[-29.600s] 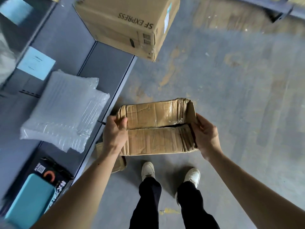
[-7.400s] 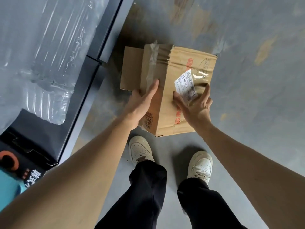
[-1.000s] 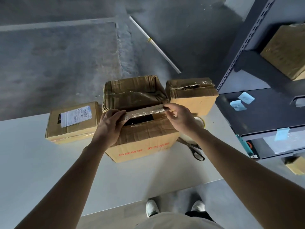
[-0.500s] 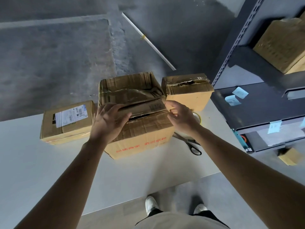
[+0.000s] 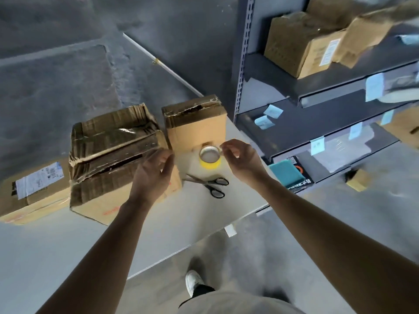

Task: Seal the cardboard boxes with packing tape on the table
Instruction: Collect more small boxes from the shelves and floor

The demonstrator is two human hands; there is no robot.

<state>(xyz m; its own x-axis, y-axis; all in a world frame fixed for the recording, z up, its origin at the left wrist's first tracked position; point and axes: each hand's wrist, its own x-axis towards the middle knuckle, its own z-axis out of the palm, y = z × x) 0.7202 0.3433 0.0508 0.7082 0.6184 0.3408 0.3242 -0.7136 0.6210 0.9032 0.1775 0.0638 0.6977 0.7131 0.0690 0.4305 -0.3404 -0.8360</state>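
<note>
Three cardboard boxes stand on the white table (image 5: 68, 241). The large middle box (image 5: 108, 155) has its crumpled flaps folded down with a dark gap between them. A smaller box (image 5: 197, 128) with a torn top stands to its right, and a labelled box (image 5: 34, 191) to its left. A yellow roll of packing tape (image 5: 209, 157) lies in front of the small box. My left hand (image 5: 156, 175) hovers by the large box's right corner, fingers loosely curled, holding nothing. My right hand (image 5: 241, 160) is beside the roll with its fingertips at the rim.
Black-handled scissors (image 5: 212, 185) lie just in front of the tape. A dark metal shelf rack (image 5: 294, 123) with more cardboard boxes and blue labels stands close on the right. The table's front edge runs diagonally above my shoe.
Both hands have left the large box's flaps and moved right toward the tape roll. The flaps stay folded down. My view has swung right, showing more of the shelves.
</note>
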